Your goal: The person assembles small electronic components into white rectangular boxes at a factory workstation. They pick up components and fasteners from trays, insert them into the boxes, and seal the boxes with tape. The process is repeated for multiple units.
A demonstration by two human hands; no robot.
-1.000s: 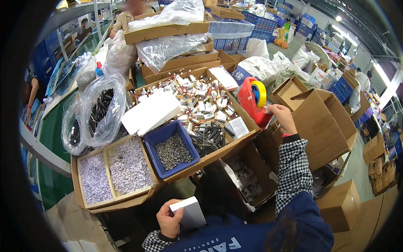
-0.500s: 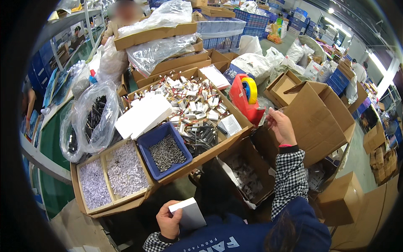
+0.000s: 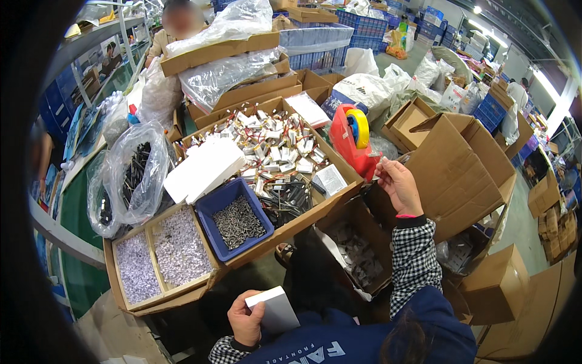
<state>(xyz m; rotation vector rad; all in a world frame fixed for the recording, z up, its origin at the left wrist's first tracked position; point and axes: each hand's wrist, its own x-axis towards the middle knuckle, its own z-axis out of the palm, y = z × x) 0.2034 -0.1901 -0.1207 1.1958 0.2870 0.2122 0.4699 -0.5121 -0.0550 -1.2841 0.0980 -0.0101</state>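
My left hand [image 3: 245, 323] is closed round a small white box [image 3: 277, 310], held low near my body. My right hand [image 3: 398, 187] is raised, thumb and fingertips pinched together beside the front end of a red tape dispenser [image 3: 359, 156] with a yellow-cored roll. Whatever sits in that pinch is too small to make out. The dispenser stands at the right edge of a big cardboard tray [image 3: 291, 225]. In the tray lie many small silvery packs with wires [image 3: 279, 142], black cable pieces [image 3: 285, 203], white flat boxes [image 3: 206, 170] and a blue bin [image 3: 203, 203] of screws.
A wooden divided tray [image 3: 159, 261] of tiny white parts sits front left, near a clear bag [image 3: 136, 176] of black pieces. Open cartons [image 3: 464, 176] stand to the right, and another carton [image 3: 357, 249] below. A person [image 3: 182, 24] is across the far side.
My right hand has moved slightly left and down, closer to the front of the tape dispenser. The left hand still holds the white box in about the same place.
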